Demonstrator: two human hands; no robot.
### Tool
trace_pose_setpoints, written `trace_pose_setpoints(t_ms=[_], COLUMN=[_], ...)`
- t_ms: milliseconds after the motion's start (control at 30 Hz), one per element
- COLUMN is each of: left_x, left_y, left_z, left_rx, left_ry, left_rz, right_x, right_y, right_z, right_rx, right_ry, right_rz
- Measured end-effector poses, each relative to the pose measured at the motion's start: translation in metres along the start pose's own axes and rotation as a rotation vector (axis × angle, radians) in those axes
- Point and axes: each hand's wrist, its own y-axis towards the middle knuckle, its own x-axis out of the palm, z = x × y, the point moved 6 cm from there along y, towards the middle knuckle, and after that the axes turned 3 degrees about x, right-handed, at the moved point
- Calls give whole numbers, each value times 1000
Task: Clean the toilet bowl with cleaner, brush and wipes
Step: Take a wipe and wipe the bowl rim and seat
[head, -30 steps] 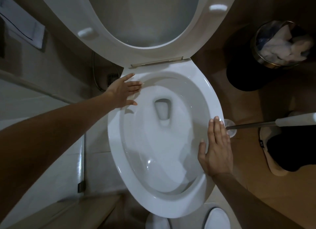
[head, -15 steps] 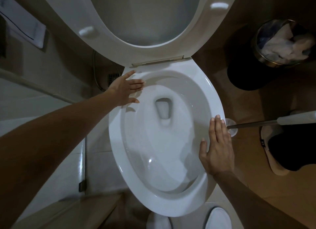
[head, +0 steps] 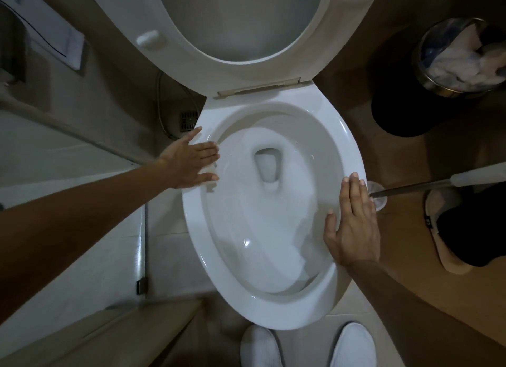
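Note:
The white toilet bowl (head: 353, 147) stands open below me with its seat (head: 175, 27) raised. My left hand (head: 189, 161) lies on the left rim, fingers straight, pressing a small white wipe (head: 210, 172) that peeks out under the fingers. My right hand (head: 354, 224) rests flat on the right rim, fingers together, holding nothing. The toilet brush (head: 410, 187) is just right of that hand, its metal shaft and white handle slanting off to the right edge and its end in a round holder (head: 379, 195) on the floor. No cleaner bottle is in view.
A metal waste bin (head: 462, 57) full of crumpled paper stands at the back right. Another person's dark-socked foot in a slipper (head: 449, 229) is at the right. My white shoes (head: 351, 344) are in front of the bowl. A glass partition (head: 82, 147) runs along the left.
My left hand has slid a little toward me along the left rim, and the white wipe now shows under its fingers. My right hand has stayed on the right rim.

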Motion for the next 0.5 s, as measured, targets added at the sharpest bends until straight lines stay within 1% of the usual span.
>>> trace_pose_setpoints(t_ms=[100, 200, 300, 500], left_x=[-1, 4, 7, 6], left_y=[-2, -12, -26, -18], left_z=[-1, 15, 32, 19], left_rx=[-12, -19, 21, 16], left_ry=[15, -102, -201, -153], left_rz=[-8, 22, 52, 39], right_x=[0, -1, -1, -1], right_y=[0, 0, -1, 0], right_z=[0, -1, -1, -1], right_rx=[-3, -9, -10, -13], right_ry=[12, 12, 4, -3], right_rz=[8, 15, 18, 24])
